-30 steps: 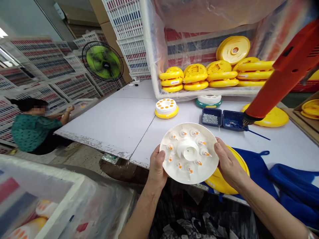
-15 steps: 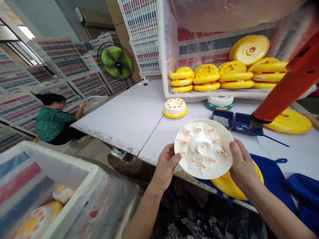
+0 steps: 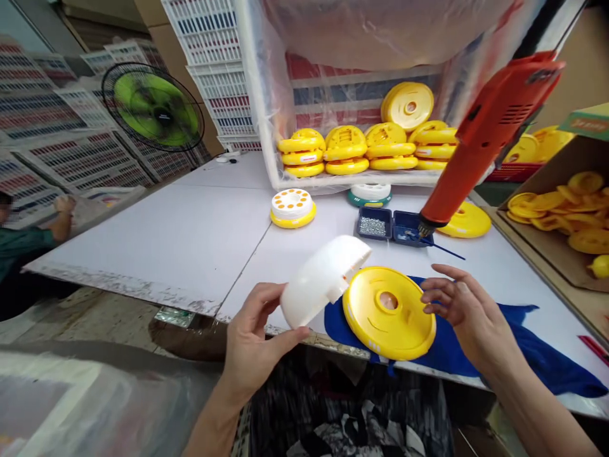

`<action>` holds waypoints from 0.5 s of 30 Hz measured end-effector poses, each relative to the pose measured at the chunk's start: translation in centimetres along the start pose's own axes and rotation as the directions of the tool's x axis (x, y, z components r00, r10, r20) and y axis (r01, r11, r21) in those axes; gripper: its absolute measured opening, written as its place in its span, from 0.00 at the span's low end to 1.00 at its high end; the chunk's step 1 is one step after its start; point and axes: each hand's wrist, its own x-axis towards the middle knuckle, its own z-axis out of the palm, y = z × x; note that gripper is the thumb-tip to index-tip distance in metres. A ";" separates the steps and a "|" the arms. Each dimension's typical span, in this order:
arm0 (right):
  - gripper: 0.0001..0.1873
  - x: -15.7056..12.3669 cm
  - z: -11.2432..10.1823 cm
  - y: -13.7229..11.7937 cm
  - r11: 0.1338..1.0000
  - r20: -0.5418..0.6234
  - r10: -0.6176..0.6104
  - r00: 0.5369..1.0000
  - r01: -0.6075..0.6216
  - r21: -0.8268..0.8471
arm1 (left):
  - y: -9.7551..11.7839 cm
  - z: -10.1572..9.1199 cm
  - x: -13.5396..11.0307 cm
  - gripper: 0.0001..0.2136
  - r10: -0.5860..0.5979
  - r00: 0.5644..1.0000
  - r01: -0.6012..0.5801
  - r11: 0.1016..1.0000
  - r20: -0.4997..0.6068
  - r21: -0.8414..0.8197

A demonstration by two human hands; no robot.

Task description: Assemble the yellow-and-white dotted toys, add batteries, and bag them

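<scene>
My left hand [image 3: 259, 336] grips the rim of a white round plastic housing [image 3: 318, 279], which is tipped on edge so that its smooth outer side shows. Its inside, with orange-tipped parts earlier, is now mostly turned from view. To the right, a yellow plastic disc [image 3: 404, 324] with a hole in its middle lies on a blue cloth [image 3: 451, 346] at the table's front edge. Beside that disc my right hand [image 3: 469, 311] is held with fingers apart and nothing in them. An orange-red electric screwdriver [image 3: 485, 139] hangs over a dark blue tray [image 3: 375, 226] of small screws.
A plastic-lined crate [image 3: 266, 127] of stacked yellow discs stands behind. On the table [image 3: 204, 235] sit a white-and-yellow round unit [image 3: 292, 208] and a green-and-white one [image 3: 370, 195]. A cardboard box [image 3: 547, 244] of yellow parts is at right. A fan [image 3: 152, 108] and another person [image 3: 28, 247] are left.
My right hand has let go of the white housing and moved beside the yellow disc. The left hand has tipped the housing up on edge. My view has turned right.
</scene>
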 end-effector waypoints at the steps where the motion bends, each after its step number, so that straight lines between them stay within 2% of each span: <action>1: 0.20 -0.1 -1.2 0.2 1.000 -0.058 0.015 0.998 -0.014 0.011 | 0.1 0.7 0.4 0.22 0.125 0.988 -0.136 0.981 0.086 0.138; 2: 0.20 -0.4 -2.2 0.4 1.000 -0.100 0.026 0.995 -0.024 0.015 | 0.2 1.6 0.8 0.21 0.241 0.950 -0.285 0.928 0.197 0.239; 4: 0.20 -1.0 -3.6 0.8 1.000 -0.160 0.024 0.987 -0.023 0.007 | -0.1 3.7 1.7 0.18 0.403 0.817 -0.541 0.784 0.412 0.304; 5: 0.20 -1.3 -4.2 1.0 1.000 -0.189 0.017 0.982 -0.017 -0.002 | -0.4 4.8 2.1 0.16 0.447 0.747 -0.626 0.722 0.491 0.294; 7: 0.20 -2.1 -5.4 1.3 1.000 -0.231 0.011 0.973 -0.017 -0.022 | -1.2 6.9 2.8 0.12 0.492 0.634 -0.734 0.627 0.596 0.263; 9: 0.21 -2.8 -6.5 1.7 0.999 -0.257 0.023 0.966 -0.032 -0.032 | -2.1 8.5 3.5 0.11 0.526 0.546 -0.804 0.547 0.652 0.233; 12: 0.22 -3.5 -7.7 2.7 0.997 -0.274 0.044 0.961 -0.059 -0.047 | -3.2 10.0 4.1 0.11 0.549 0.452 -0.862 0.470 0.703 0.187; 15: 0.20 -3.7 -7.8 3.3 0.993 -0.248 0.028 0.968 -0.055 -0.101 | -3.7 10.0 4.4 0.13 0.519 0.418 -0.865 0.478 0.745 0.153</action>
